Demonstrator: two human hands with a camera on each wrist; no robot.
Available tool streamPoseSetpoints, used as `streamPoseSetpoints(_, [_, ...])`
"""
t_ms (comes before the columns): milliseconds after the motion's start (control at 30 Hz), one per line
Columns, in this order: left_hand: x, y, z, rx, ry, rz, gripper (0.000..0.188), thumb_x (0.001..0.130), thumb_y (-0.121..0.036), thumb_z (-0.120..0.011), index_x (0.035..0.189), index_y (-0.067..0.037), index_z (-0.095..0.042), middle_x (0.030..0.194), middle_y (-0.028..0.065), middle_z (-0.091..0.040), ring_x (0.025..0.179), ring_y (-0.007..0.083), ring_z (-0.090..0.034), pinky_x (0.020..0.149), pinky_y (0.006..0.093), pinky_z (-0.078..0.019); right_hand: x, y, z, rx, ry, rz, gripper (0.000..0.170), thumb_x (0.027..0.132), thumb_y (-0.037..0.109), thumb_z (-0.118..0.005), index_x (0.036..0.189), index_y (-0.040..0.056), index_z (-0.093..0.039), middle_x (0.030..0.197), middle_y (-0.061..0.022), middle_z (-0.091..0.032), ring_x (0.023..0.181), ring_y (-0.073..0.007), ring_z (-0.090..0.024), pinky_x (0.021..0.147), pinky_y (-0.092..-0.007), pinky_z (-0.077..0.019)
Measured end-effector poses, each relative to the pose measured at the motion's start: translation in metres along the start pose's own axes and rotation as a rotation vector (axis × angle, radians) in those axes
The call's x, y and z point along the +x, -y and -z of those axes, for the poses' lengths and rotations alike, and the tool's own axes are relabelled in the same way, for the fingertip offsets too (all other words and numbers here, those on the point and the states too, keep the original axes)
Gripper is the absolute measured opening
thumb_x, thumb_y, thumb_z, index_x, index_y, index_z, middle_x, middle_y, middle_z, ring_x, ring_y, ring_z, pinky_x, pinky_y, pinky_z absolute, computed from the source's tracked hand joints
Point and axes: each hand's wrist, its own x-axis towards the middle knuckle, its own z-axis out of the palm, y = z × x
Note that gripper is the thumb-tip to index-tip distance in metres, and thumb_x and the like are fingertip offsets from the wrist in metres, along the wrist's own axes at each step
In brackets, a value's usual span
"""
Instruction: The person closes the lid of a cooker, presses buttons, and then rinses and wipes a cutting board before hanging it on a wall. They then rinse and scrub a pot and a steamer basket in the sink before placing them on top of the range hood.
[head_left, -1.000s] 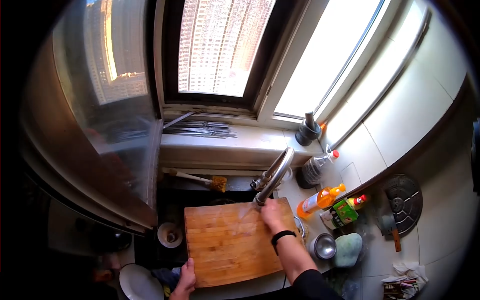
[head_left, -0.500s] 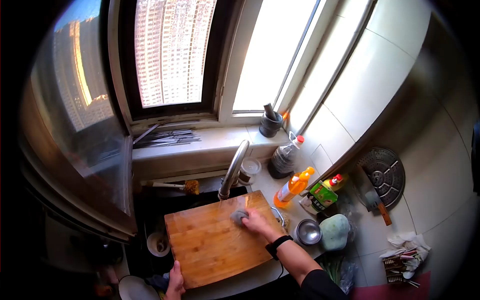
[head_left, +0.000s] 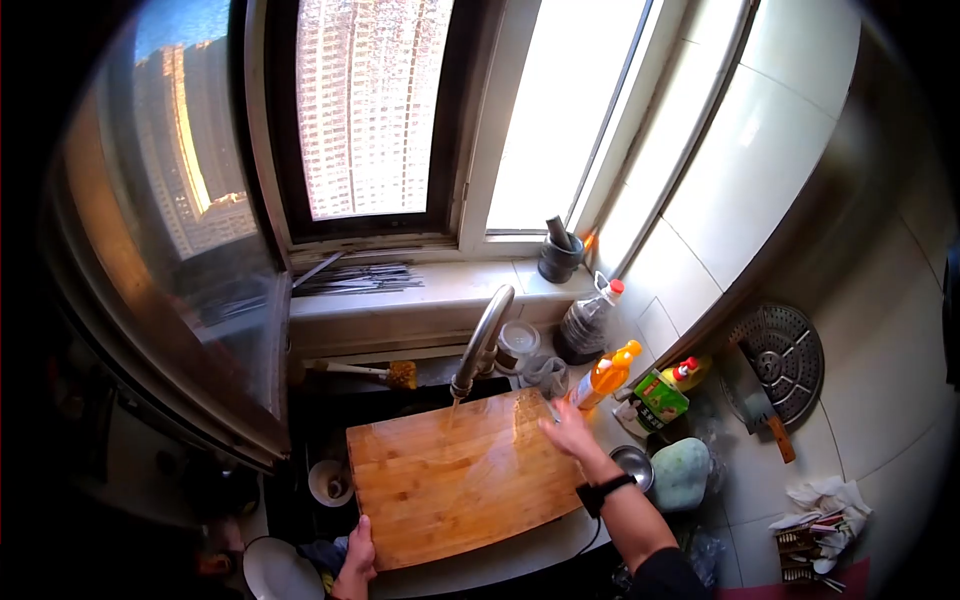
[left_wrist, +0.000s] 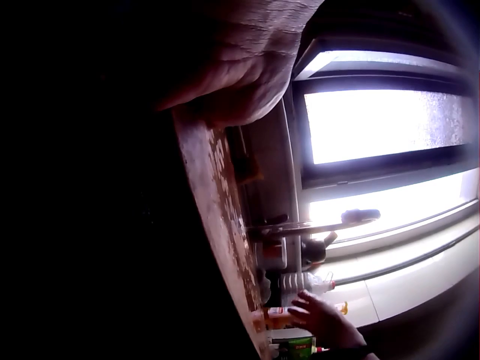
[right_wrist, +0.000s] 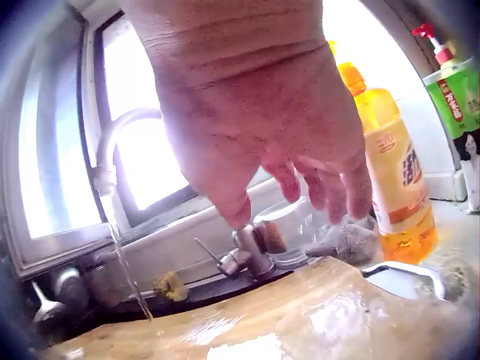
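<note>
A wet wooden cutting board [head_left: 450, 490] lies tilted over the dark sink. My left hand [head_left: 358, 550] grips its near left edge, thumb on top. In the left wrist view that hand's palm [left_wrist: 247, 75] is at the board's edge. My right hand [head_left: 568, 432] hovers over the board's far right corner, fingers spread and holding nothing. Beyond its fingers, a crumpled grey cloth [head_left: 545, 375] lies behind the board, beside an orange detergent bottle [right_wrist: 394, 165]. From the faucet [head_left: 485, 335] a stream of water [right_wrist: 126, 259] falls onto the board's far edge.
A steel bowl [head_left: 632, 466], a pale green gourd [head_left: 680, 472] and a green soap pouch [head_left: 655, 402] stand to the right. A cleaver [head_left: 755, 400] hangs on the wall. Left of the board is a small bowl [head_left: 330, 483]; a brush [head_left: 400, 375] lies behind the sink.
My right hand moved from beside the faucet, wiped on the board with the grey cloth, then let it go behind the board. The left hand keeps its grip on the board.
</note>
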Motion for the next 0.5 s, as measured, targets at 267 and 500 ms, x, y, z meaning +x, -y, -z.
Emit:
streamPoseSetpoints(267, [0.005,-0.014,0.006,0.138,-0.053,0.029,0.052,0.099,-0.042,-0.042,0.122,0.003,-0.053,0.112,0.0102,-0.063,0.1,0.0192,-0.059,0.09,0.0328,-0.0461,-0.107,-0.026,0.028,0.04,0.156,-0.269,0.054,0.079,0.038,-0.068,0.112,-0.003,-0.057,0.107,-0.0201,-0.062,0.097,-0.0299,-0.06,0.084,-0.0382,-0.0477])
streamPoseSetpoints(500, [-0.005,-0.032,0.003,0.083,-0.003,0.057,0.043,0.098,-0.031,-0.049,0.121,0.005,-0.053,0.11,0.0118,-0.063,0.095,0.0204,-0.061,0.085,0.0334,-0.0494,-0.091,-0.054,0.017,0.541,0.062,-0.431,0.027,0.084,0.021,-0.068,0.099,-0.0012,-0.066,0.085,-0.003,-0.067,0.073,-0.0102,-0.059,0.066,-0.0266,-0.0489])
